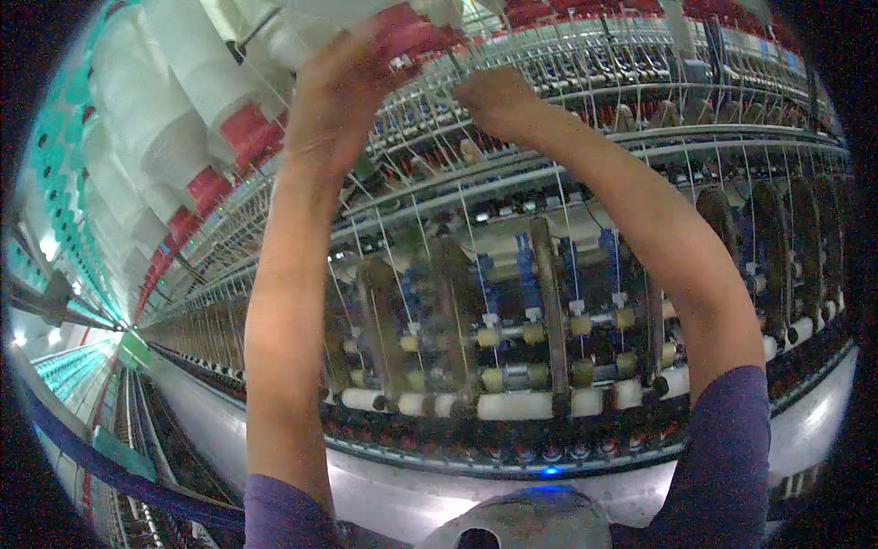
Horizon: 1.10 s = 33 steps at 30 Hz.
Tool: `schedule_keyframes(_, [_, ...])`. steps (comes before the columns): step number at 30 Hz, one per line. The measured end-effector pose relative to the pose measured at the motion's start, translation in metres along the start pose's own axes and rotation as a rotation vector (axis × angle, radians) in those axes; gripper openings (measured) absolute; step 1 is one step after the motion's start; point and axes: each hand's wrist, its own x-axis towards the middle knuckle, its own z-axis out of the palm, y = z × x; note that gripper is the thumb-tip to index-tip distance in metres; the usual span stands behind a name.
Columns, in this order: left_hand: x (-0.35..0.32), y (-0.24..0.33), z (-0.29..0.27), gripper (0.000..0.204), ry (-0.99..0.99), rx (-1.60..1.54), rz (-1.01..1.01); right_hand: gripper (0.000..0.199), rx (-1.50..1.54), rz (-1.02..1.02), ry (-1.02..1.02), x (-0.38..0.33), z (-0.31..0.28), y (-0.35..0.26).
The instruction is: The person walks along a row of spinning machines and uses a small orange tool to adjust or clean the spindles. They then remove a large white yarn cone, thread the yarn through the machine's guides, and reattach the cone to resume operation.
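Both my arms are raised in front of a spinning machine. My left hand (337, 96) is up beside the red lower end of a hanging bobbin (410, 35). Its fingers are blurred and partly lost against that bobbin, so I cannot tell whether they grip it. To the right, my right hand (501, 102) is closed, fingers curled toward the left hand, before a row of thin metal guides (604, 69). Whatever it pinches, if anything, is too small to make out. White roving strands (469, 224) run down below the hands toward the rollers (517, 375).
Large white roving bobbins (151, 119) with red ends hang in rows at upper left. White cleaning rollers (517, 405) run across the machine above a metal ledge (402, 480). A grey rounded object (521, 522) sits at bottom centre. A long aisle recedes at left, beside a blue rail (119, 471).
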Motion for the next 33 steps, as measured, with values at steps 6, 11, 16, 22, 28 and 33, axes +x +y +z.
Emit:
schedule_keyframes(6, [-0.057, -0.029, 0.077, 0.035, 0.582, -0.383, -0.182, 0.011, 0.195, 0.178, -0.351, -0.046, 0.032, 0.01])
schedule_keyframes(11, [-0.124, -0.088, 0.157, 0.029, 0.51, -1.091, -1.177, 0.021, 0.544, 0.257, -0.702, -0.059, 0.029, 0.021])
schedule_keyframes(16, [-0.116, -0.134, 0.167, 0.026, 0.454, -0.838, -0.887, 0.023, 0.672, 0.506, -0.945, -0.051, 0.046, 0.03])
schedule_keyframes(22, [-0.145, -0.069, 0.15, 0.012, 0.178, -0.28, -0.784, 0.051, 0.599, 0.367, -0.056, -0.051, 0.019, 0.0])
schedule_keyframes(28, [-0.227, -0.004, 0.093, 0.017, -0.243, 0.284, -0.26, 0.051, 1.223, 0.481, 0.152, -0.037, -0.109, -0.055])
schedule_keyframes(33, [-0.249, 0.012, 0.073, 0.019, -0.503, -0.054, -0.614, 0.041, 1.459, 0.374, 0.155, 0.004, -0.148, -0.096])
